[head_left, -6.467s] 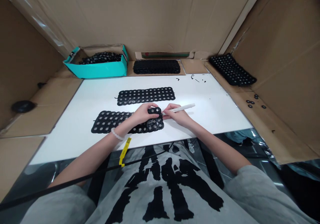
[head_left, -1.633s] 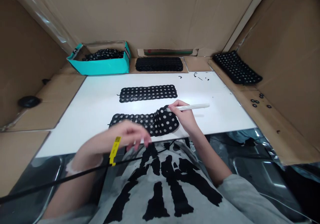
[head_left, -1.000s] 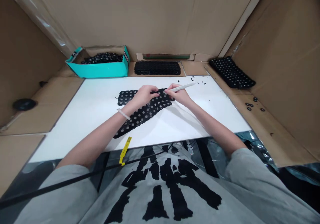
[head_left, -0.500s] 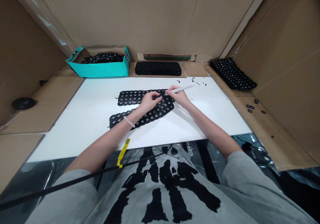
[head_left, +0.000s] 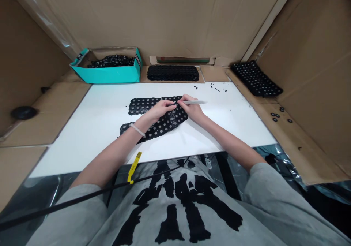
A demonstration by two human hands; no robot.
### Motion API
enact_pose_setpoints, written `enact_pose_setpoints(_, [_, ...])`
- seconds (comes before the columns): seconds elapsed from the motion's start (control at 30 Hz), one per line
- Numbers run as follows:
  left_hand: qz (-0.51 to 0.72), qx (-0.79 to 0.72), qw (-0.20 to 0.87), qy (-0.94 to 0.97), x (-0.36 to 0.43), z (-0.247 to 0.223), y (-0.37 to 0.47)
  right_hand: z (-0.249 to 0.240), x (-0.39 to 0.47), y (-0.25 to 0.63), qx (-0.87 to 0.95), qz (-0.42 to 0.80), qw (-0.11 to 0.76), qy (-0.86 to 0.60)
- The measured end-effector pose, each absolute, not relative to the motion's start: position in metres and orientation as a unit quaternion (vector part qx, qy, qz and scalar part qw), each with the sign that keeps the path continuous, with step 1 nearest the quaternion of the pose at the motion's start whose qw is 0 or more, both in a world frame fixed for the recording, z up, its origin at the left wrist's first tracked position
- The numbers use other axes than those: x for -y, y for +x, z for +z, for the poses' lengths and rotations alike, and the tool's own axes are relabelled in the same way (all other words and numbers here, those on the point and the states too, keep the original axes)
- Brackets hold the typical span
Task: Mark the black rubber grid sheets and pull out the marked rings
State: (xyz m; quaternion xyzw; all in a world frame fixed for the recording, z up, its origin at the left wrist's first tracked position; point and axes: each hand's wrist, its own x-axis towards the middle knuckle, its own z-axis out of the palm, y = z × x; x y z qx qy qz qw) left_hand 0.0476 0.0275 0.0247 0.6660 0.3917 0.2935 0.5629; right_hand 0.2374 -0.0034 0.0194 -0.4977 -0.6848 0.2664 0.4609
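Tabletop (head_left: 233, 123), left hand (head_left: 161, 109) pinching mat (head_left: 165, 125), right hand (head_left: 191, 108) gripping white tool (head_left: 197, 102)

Cardboard walls (head_left: 170, 22) looked matt; the counter (head_left: 241, 118) looked smooth and faintly glossy.
The dotted black strips (head_left: 164, 125) looked bumpy, like rubber or plastic, slightly shiny; the pen-like tool (head_left: 194, 102) looked like smooth plastic, the turquoise box (head_left: 106, 75) like coated card, the grey shirt (head_left: 175, 205) like matt cloth.

Apparently a workshop, cardboard partitions (head_left: 175, 19), white work surface (head_left: 241, 118), teal parts box (head_left: 109, 75)
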Motion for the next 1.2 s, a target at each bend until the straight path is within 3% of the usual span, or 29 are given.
enact_pose_setpoints(0.2, [0.304,-0.438,0.435,0.726,-0.029,0.027,0.048,0.023,-0.002,0.252,0.623,0.377,0.471,-0.498])
enact_pose_setpoints(0.73, [0.335,-0.444,0.529,0.641,-0.027,0.022,0.049,0.014,0.007,0.239,0.694,0.273,0.460,-0.482])
enact_pose_setpoints(0.87, [0.307,-0.427,0.493,0.693,-0.034,0.023,0.043,0.019,0.004,0.247,0.680,0.281,0.459,-0.498])
enact_pose_setpoints(1.03, [0.216,-0.440,0.372,0.788,-0.040,0.024,0.036,0.024,-0.002,0.255,0.612,0.382,0.473,-0.506])
enact_pose_setpoints(1.2, [0.269,-0.440,0.358,0.779,-0.038,0.019,0.042,0.018,-0.007,0.244,0.609,0.371,0.491,-0.500])
